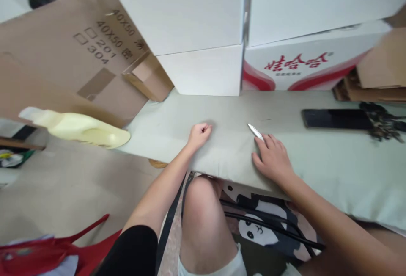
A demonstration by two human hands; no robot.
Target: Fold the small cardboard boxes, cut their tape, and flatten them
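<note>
My left hand (199, 134) rests on the pale green cloth-covered table (333, 161) with its fingers curled into a loose fist, and nothing shows in it. My right hand (272, 159) lies flat on the cloth a little to the right, fingers stretched out. A small white pen-like object (254, 131) lies on the cloth right at the fingertips of my right hand, touching or nearly touching them. My bare knee (203, 208) shows below the table edge between my arms.
White cartons (203, 43) and a carton with red print (301, 68) stand along the table's back. A black phone (336, 119) and dark keys (383, 125) lie at the right. Brown cardboard (63, 56), a pale yellow jug (79, 128), a red plastic chair (47, 250) at left.
</note>
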